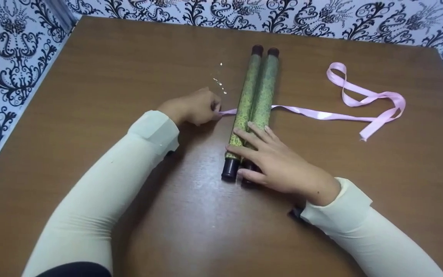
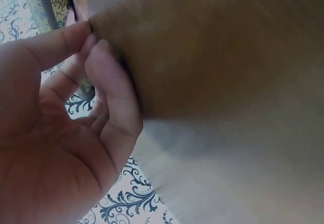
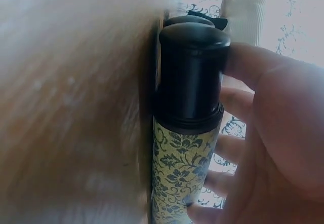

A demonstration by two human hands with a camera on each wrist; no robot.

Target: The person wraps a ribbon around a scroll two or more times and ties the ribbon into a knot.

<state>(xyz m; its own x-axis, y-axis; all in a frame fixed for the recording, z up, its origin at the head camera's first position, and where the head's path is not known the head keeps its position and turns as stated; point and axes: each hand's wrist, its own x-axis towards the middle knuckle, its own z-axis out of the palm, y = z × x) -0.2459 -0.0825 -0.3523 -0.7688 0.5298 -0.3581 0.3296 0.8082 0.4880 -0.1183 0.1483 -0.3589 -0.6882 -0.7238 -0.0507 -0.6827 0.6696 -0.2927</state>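
Two rolled scrolls lie side by side on the table, the left scroll (image 1: 247, 92) and the right scroll (image 1: 267, 86), both in yellow-green floral cloth with dark end knobs. A pink ribbon (image 1: 321, 114) runs beneath both of them. My left hand (image 1: 198, 107) pinches the ribbon's left end between thumb and fingertip, just left of the scrolls. Across their near part rests my right hand (image 1: 283, 161), its fingers spread and fairly straight. In the right wrist view a black knob (image 3: 195, 77) caps one scroll (image 3: 179, 168), with fingertips along its side.
On the right, the rest of the ribbon lies in loose loops on the brown wooden table (image 1: 190, 231). Small shiny gold bits (image 1: 218, 82) lie left of the scrolls. Black-and-white patterned wallpaper (image 1: 221, 11) borders the table's far edge.
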